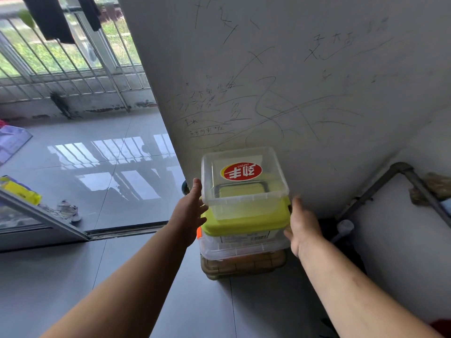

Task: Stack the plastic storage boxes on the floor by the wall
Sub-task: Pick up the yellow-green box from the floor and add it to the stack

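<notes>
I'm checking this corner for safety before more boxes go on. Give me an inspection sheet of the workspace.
Surface: grey tiled floor, glossy.
Job's things: open clear box with a red sticker sits on a lime-green lid. Below are a clear lidded box and, at the bottom, a brown box. The stack stands by the scribbled wall.
Clutter: shoes and a yellow packet to the left.
Grips: left hand at the open clear box's left side, hold unclear. Right hand open beside the lime-green lid.
Cables: nothing seen; a grey pipe runs in the corner.
Surroundings: barred window, dark clothes hanging.
</notes>
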Available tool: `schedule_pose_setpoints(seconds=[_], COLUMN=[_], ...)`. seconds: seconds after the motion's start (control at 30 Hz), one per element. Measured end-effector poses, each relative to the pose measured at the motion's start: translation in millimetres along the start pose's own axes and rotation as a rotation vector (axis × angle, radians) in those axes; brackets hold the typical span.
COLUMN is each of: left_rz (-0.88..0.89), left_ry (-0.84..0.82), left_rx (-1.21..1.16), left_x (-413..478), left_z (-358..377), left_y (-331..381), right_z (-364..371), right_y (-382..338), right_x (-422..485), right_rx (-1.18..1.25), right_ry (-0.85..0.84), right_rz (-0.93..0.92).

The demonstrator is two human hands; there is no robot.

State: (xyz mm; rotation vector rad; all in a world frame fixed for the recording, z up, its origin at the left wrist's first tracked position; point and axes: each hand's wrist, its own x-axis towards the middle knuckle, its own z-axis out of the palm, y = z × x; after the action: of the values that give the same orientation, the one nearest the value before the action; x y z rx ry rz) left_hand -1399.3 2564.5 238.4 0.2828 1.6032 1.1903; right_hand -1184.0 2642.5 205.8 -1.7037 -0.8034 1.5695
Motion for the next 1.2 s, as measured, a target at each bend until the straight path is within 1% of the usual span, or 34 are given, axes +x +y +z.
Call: schedule_pose_setpoints(seconds=[0.07, 0.1, 0.17, 0.3, 0.4, 0.53, 0.6, 0.9, 1.03, 1.2], left_rz=[-0.04, -0.052, -0.064, -0.059, -0.065, -0.061, -0.055, -0.193, -0.212, -0.213], left_ry=[0.021, 0.028, 0.055, 0.072, 0.076, 0.074, 0.069, 0.015, 0.023, 0.037], left_rx=[0.004, 0.007, 0.004, 0.007, 0.014, 0.021, 0.022, 0.096, 0.092, 0.086], left_x=[0, 0, 0, 1, 1, 0, 0, 3, 4, 6], left_z=[-3, -5, -8, -11, -12, -11, -11, -4, -3, -4], left_y=[-6, -8, -15, -24, -26, -26, -25, -28, -27, -25], right_z=[-6, -7, -8, -5, -2, -4, -5, -10, -11, -14], right_y=[10, 14, 22, 27, 27, 27, 29, 36, 35, 36], right_x=[4, 6, 11, 19, 23, 26, 29, 37, 37, 38], right_rx=[0.117, 0.164, 0.222, 0.268, 0.25, 0.145, 0.136, 0.071, 0.028, -0.085], right_ry=[-0.061, -0.104, -0.147, -0.182, -0.181, -0.125, -0.11, -0.121, -0.132, -0.161], right_rz=[0.141, 0.179, 0.206, 0.193, 0.174, 0.153, 0.155, 0.201, 0.201, 0.139])
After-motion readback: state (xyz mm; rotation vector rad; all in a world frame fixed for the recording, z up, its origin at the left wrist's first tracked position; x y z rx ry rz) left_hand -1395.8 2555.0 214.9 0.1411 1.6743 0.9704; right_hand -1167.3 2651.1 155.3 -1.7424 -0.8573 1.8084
